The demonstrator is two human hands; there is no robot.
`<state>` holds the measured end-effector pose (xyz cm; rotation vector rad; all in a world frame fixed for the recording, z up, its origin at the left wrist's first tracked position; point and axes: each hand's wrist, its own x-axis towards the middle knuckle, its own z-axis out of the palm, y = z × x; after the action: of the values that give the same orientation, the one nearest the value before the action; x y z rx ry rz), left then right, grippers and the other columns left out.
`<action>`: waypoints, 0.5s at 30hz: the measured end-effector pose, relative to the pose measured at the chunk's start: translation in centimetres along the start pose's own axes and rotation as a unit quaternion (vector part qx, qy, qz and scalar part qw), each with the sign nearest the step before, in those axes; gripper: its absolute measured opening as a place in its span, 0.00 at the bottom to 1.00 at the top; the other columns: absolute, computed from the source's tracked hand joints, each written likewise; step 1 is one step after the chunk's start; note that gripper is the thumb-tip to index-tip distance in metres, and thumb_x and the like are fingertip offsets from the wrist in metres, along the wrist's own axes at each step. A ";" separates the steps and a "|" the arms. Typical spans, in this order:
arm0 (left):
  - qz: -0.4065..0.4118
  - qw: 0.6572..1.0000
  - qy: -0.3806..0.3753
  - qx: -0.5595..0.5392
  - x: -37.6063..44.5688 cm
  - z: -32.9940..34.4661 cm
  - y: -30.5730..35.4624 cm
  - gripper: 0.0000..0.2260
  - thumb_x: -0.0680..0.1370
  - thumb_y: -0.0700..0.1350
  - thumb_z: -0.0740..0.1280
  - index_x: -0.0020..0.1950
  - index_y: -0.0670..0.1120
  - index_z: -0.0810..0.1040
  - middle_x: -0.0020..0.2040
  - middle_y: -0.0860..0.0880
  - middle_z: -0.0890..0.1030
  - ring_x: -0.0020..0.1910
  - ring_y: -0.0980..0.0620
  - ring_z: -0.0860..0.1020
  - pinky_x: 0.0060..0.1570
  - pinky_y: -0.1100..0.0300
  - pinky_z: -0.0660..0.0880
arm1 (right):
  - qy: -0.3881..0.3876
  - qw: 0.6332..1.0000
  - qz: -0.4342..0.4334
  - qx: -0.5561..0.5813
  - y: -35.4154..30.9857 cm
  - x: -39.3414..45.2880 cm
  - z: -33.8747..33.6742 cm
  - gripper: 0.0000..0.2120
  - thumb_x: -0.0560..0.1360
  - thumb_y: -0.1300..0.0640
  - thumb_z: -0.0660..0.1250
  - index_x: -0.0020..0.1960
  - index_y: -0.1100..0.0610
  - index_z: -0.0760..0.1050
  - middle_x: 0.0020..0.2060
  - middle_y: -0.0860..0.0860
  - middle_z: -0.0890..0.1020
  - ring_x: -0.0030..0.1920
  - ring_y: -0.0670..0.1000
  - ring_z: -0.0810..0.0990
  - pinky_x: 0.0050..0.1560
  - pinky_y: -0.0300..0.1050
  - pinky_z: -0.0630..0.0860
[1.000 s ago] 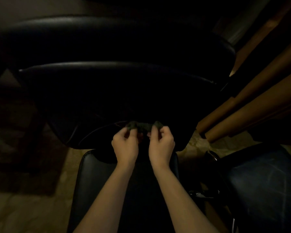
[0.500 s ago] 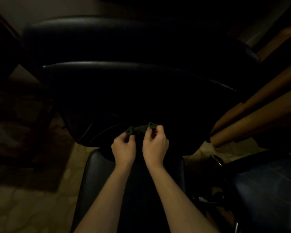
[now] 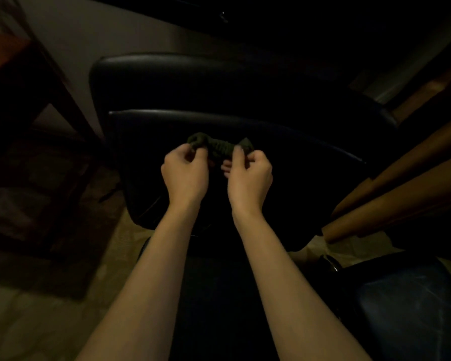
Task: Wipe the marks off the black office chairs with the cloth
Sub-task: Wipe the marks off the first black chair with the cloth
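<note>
Dim room, tan stone floor (image 3: pixel 63 321), wooden posts (image 3: pixel 401 199) leaning at right, very low light. I read this as the prep step: no wiping yet, I'm bunching the dark olive ribbed cloth (image 3: pixel 219 147) between both hands above the seat. Left hand (image 3: pixel 185 173) pinches the cloth's left end with curled fingers and thumb; right hand (image 3: pixel 249 175) pinches the right end the same way. Cloth is gathered into a short twisted roll, held in the air just in front of the glossy black padded office chair (image 3: pixel 245 121), not touching it as far as I can tell. A second dark blue-black chair seat (image 3: pixel 401 308) sits lower right with faint pale scuffs on it. Marks on the near chair: too dark to see. Next move, my guess: settle the wad into one hand, then press it flat onto the upholstery and rub.
</note>
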<state>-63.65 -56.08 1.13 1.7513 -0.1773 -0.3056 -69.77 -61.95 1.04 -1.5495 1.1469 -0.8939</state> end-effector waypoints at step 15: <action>-0.079 0.993 -0.034 0.087 -1.1 -4.2 -7.7 0.09 0.80 0.41 0.65 0.41 0.46 0.79 0.38 0.44 0.82 0.41 0.44 0.81 0.43 0.50 0.78 | -0.039 0.984 0.175 -0.020 6.2 -5.3 3.9 0.09 0.81 0.55 0.61 0.50 0.60 0.74 0.46 0.55 0.82 0.48 0.52 0.83 0.51 0.50 0.81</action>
<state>-63.83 -50.26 -5.57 1.9334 -0.1180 -0.4768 -69.16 -56.30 -6.05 -1.3460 1.3344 -0.5742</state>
